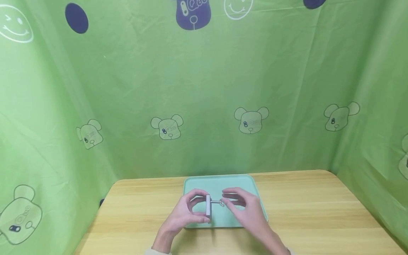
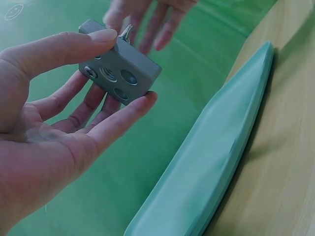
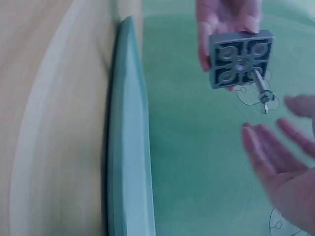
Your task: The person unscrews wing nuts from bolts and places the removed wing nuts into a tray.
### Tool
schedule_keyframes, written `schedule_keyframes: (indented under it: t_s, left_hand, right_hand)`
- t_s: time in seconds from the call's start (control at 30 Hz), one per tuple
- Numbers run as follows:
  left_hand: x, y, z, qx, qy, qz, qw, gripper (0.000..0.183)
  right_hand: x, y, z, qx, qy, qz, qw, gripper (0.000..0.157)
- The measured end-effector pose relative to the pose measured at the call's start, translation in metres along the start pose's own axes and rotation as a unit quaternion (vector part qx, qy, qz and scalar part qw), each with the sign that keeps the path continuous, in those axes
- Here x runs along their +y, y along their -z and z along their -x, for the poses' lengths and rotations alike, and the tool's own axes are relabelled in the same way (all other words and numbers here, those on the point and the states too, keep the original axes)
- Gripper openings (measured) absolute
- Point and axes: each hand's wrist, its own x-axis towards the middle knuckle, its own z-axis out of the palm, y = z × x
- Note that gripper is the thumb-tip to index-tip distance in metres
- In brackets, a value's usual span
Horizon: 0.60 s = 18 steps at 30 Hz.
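My left hand (image 1: 185,210) grips a small grey square block (image 2: 120,66) by its edges, thumb on one side and fingers on the opposite side. Round holes run through the block's face, one with a thread showing and another with a bolt end seated in it. Out of the ribbed face, near a corner, sticks a metal bolt (image 3: 261,83) with a wing-shaped head. Beside that head is my right hand (image 1: 245,207), thumb and fingers spread and loosely bent; in the right wrist view a gap shows between them and the bolt.
Below both hands lies a mint-green tray (image 1: 220,182) with a raised rim, on a light wooden table (image 1: 296,202). Green cloth (image 1: 204,78) printed with bear heads hangs behind and along both sides of the table.
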Motion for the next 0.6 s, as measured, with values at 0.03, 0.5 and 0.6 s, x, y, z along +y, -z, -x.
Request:
schedule_keyframes:
  t_s: [0.03, 0.5, 0.6]
  left_hand:
    - [0.000, 0.000, 0.000, 0.001, 0.001, -0.001, 1.0000, 0.069]
    - [-0.001, -0.006, -0.002, -0.005, 0.002, -0.021, 0.9998, 0.069]
    - [-0.001, -0.008, -0.001, -0.007, 0.001, -0.026, 0.9996, 0.070]
  right_hand:
    - [-0.001, 0.001, -0.001, 0.002, -0.058, -0.031, 0.998, 0.024]
    - [0.000, 0.013, 0.000, -0.104, -0.314, -0.233, 0.915, 0.047]
    - [0.001, 0.013, 0.000, -0.112, -0.321, -0.251, 0.906, 0.044]
